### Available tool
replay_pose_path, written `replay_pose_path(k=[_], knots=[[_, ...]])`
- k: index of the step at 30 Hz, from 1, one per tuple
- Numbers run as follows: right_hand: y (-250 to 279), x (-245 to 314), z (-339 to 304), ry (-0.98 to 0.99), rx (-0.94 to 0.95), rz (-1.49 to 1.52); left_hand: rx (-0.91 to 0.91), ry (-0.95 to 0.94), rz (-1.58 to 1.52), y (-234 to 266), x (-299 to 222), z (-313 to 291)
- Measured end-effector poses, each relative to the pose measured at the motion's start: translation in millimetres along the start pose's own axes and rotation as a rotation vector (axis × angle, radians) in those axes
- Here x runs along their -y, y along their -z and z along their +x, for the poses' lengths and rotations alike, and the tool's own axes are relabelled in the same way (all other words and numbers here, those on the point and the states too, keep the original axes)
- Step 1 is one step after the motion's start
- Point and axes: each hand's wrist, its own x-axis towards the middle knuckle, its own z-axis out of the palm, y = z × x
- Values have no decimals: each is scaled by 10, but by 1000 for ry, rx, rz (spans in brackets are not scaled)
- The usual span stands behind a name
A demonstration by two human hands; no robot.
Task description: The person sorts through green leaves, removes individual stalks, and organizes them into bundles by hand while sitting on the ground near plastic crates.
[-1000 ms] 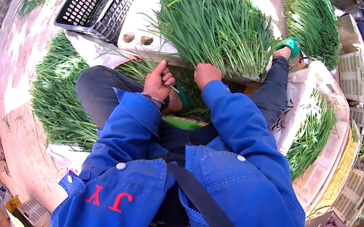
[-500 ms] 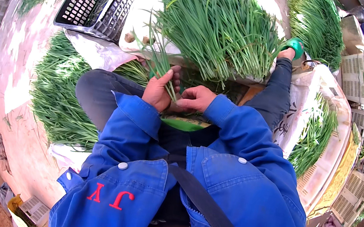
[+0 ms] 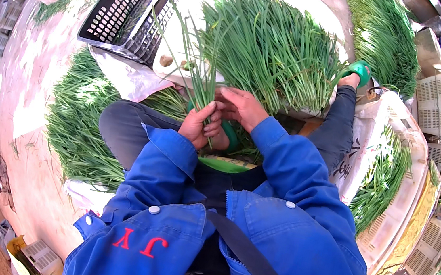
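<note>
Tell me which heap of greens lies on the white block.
The middle heap, just ahead of the right hand, is on the white block. The left heap, right heap and upper-right heap all lie off it.

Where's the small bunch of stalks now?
In the head view, the small bunch is in the left hand, left of centre, near the large green heap.
</note>
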Motion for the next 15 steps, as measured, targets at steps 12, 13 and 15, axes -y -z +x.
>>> replay_pose_path(k=[12, 13, 15], knots=[[274, -623, -67, 335, -320, -730, -119, -9, -88, 355, 255, 468], [356, -769, -28, 284, -297, -730, -138, -24, -75, 327, 291, 501], [300, -640, -88, -2, -187, -406, -157, -29, -43, 199, 271, 454]])
